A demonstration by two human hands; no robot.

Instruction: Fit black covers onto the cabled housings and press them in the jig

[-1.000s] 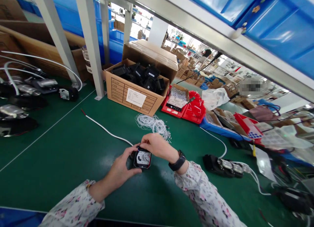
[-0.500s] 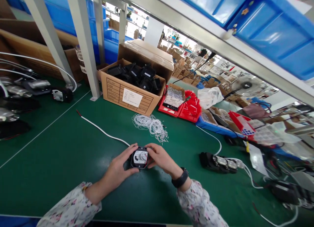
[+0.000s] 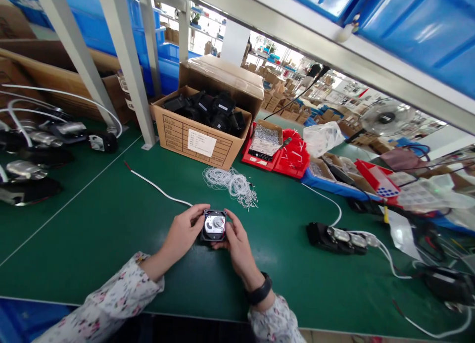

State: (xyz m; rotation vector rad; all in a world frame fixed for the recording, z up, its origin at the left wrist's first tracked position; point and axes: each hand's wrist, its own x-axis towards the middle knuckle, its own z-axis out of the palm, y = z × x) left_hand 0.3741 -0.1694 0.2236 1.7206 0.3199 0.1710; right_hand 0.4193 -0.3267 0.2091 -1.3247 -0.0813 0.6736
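Between my two hands is a black square housing [image 3: 214,225] with a metal plate and a round part inside its open top. My left hand [image 3: 184,234] grips its left side, fingertips at the upper corner. On the opposite side my right hand [image 3: 237,244] is closed around the right edge, thumb on the rim. A white cable [image 3: 159,189] with a bare reddish end runs from behind the housing to the upper left over the green tabletop [image 3: 148,239]. White coiled strings [image 3: 228,181] and small white pieces [image 3: 248,199] lie just beyond.
A cardboard box [image 3: 178,137] of black housings stands behind. Red trays [image 3: 289,157], one with screws, sit to its right. Assembled black units with white cables lie at left [image 3: 33,172] and right [image 3: 336,238]. A metal post [image 3: 128,71] rises at the back left.
The housing has turned a little and come slightly up in view between my hands. My right hand has shifted lower along its right side. The whole view has moved slightly.
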